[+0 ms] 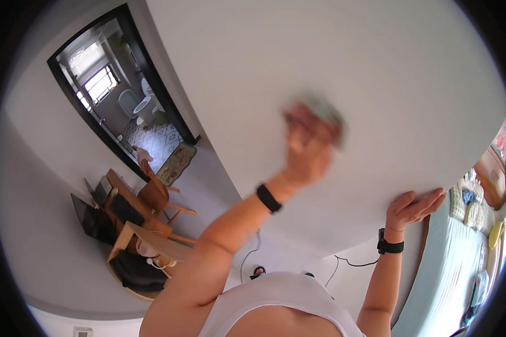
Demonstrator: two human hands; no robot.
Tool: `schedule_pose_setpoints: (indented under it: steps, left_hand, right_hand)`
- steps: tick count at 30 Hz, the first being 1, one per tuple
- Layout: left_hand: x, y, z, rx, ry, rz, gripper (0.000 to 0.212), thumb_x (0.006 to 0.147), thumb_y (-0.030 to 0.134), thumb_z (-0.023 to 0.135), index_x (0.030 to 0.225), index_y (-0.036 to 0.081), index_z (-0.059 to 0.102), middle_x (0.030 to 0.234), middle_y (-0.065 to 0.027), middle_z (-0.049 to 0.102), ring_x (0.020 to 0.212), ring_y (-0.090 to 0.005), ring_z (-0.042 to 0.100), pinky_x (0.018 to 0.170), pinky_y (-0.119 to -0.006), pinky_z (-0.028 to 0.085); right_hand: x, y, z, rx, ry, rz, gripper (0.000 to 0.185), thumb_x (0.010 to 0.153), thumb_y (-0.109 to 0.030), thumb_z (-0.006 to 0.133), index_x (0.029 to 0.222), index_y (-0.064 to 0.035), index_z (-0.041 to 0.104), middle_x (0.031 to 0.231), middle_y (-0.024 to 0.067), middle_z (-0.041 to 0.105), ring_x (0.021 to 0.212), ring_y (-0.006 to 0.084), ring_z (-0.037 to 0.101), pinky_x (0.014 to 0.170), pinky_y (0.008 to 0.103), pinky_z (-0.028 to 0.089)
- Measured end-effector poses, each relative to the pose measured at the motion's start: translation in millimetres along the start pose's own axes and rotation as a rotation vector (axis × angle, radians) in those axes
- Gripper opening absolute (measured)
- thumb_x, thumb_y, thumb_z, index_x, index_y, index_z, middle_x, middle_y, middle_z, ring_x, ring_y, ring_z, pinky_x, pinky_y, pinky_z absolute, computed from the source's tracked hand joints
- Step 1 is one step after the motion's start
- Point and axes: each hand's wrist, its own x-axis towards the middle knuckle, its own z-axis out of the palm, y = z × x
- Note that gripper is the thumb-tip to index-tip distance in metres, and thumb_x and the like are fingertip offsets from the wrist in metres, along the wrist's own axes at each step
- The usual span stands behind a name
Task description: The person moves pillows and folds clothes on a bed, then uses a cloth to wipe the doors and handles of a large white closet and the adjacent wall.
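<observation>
In front of me rises a broad off-white wall or panel (383,76). My left hand (310,162), blurred by motion, is raised at its middle and grips what looks like a bunched cloth (324,110). Reddish and grey-green patches show on this cloth, but its exact shape is smeared. Lower down, my right hand (411,209) rests with spread fingers at the right edge of the white surface, holding nothing. Each wrist wears a black band, and the right one carries a small device (381,241).
Left, a doorway with a dark frame (137,46) opens on a bathroom; a mat (177,163) lies at its threshold. Nearer are a wooden chair (156,191), a desk with a monitor (88,221) and a wooden shelf unit (152,240). Cables (354,264) cross the floor. A bed (455,248) stands right.
</observation>
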Motion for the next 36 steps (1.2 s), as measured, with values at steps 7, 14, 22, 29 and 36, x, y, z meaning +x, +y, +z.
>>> schedule_pose_setpoints:
  steps: [7, 14, 22, 29, 36]
  left_hand:
    - [-64, 7, 12, -0.052, -0.281, -0.121, 0.029, 0.090, 0.014, 0.054, 0.109, 0.029, 0.070, 0.122, 0.0080, 0.063, 0.120, -0.0182, 0.051, 0.100, -0.043, 0.034]
    - [-18, -155, -86, 0.449, 0.245, -0.540, 0.019, 0.096, 0.010, 0.042, 0.108, -0.001, 0.052, 0.126, -0.0164, 0.049, 0.110, -0.0308, 0.033, 0.097, -0.043, 0.025]
    - [-126, -27, 4, 0.318, 0.239, -0.632, 0.018, 0.100, 0.014, 0.038, 0.094, 0.001, 0.048, 0.152, -0.0243, 0.031, 0.120, -0.0317, 0.028, 0.102, -0.042, 0.021]
    - [-126, 79, 75, 0.079, 0.045, -0.256, 0.039, 0.096, 0.017, 0.043, 0.125, -0.005, 0.056, 0.150, -0.0317, 0.033, 0.137, -0.0365, 0.024, 0.105, -0.042, 0.015]
    - [-128, 142, 106, 0.028, -0.145, -0.178, 0.042, 0.093, 0.020, 0.047, 0.129, 0.002, 0.059, 0.141, -0.0205, 0.051, 0.137, -0.0259, 0.036, 0.105, -0.040, 0.018]
  right_hand:
    - [-2, 8, 0, -0.001, 0.030, 0.002, 0.063, 0.102, -0.032, 0.045, 0.150, 0.0035, 0.027, 0.148, 0.0326, 0.026, 0.130, 0.0472, 0.039, 0.103, 0.0520, 0.039]
    - [-2, 4, 0, -0.080, 0.051, 0.007, 0.062, 0.102, -0.033, 0.045, 0.148, 0.0061, 0.030, 0.146, 0.0337, 0.034, 0.132, 0.0476, 0.037, 0.105, 0.0536, 0.037]
    - [0, 3, 3, -0.001, 0.011, 0.026, 0.064, 0.099, -0.028, 0.047, 0.149, 0.0060, 0.027, 0.148, 0.0341, 0.028, 0.134, 0.0505, 0.033, 0.108, 0.0538, 0.033]
    - [6, 12, -15, 0.244, -0.086, 0.052, 0.056, 0.101, -0.022, 0.043, 0.148, 0.0059, 0.028, 0.149, 0.0318, 0.029, 0.136, 0.0447, 0.035, 0.109, 0.0494, 0.034]
    - [-34, 28, -65, 0.331, -0.201, 0.266, 0.049, 0.100, -0.017, 0.043, 0.143, 0.0044, 0.034, 0.147, 0.0243, 0.038, 0.133, 0.0374, 0.040, 0.104, 0.0452, 0.040]
